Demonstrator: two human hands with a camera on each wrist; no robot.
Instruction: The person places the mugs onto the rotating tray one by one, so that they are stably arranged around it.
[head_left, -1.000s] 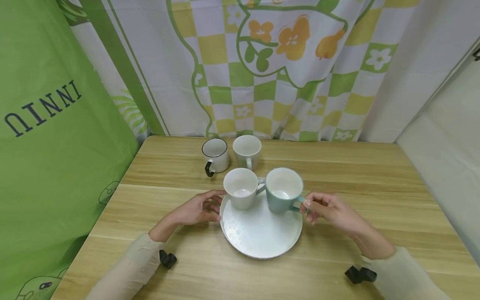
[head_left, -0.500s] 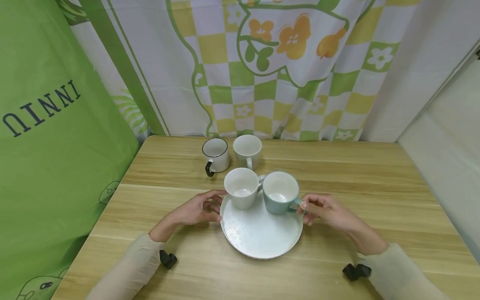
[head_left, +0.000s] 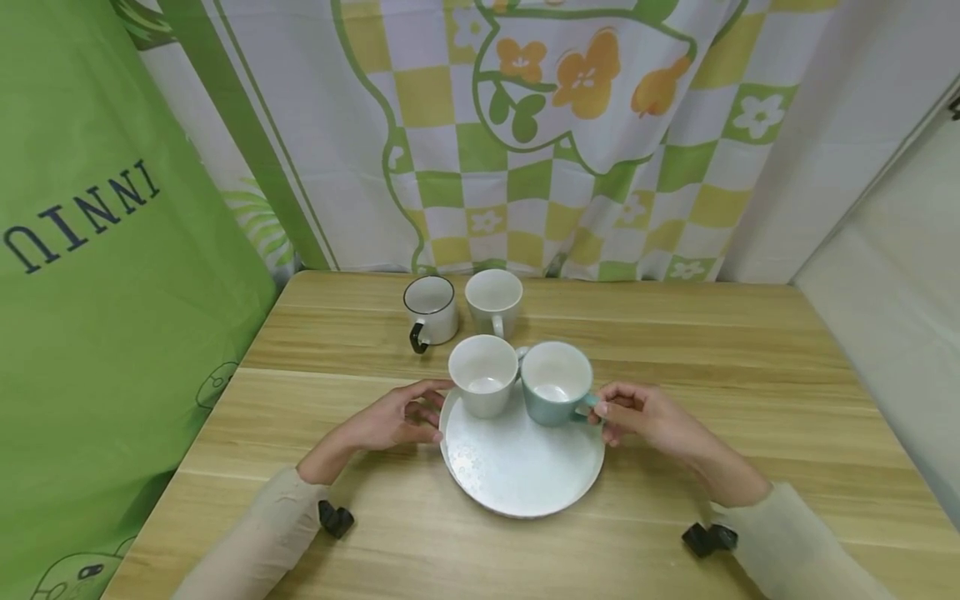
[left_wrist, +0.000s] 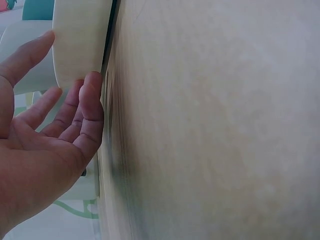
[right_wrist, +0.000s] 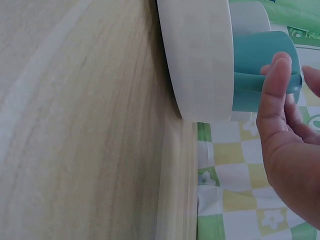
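Note:
A round white tray (head_left: 517,475) lies on the table, its raised rim showing side-on in both wrist views. On its back half stand a white cup (head_left: 483,400) at left and a teal mug (head_left: 553,410) with a white inside at right, close together. My right hand (head_left: 648,421) holds the teal mug's handle between thumb and curled fingers; the right wrist view shows the fingers (right_wrist: 275,95) at that handle. At the tray's left rim, my left hand (head_left: 393,417) touches the side wall with its loosely bent fingertips (left_wrist: 91,82).
Behind the tray stand a white mug with a black rim and handle (head_left: 442,327) and a pale cup (head_left: 489,315). The wooden table (head_left: 750,358) meets a patterned curtain (head_left: 600,208) at the back and a green cloth (head_left: 135,350) at left.
The teal mug has shifted left across the tray, closer to the white cup, with my right hand moving along on its handle. My left hand and the tray have stayed put.

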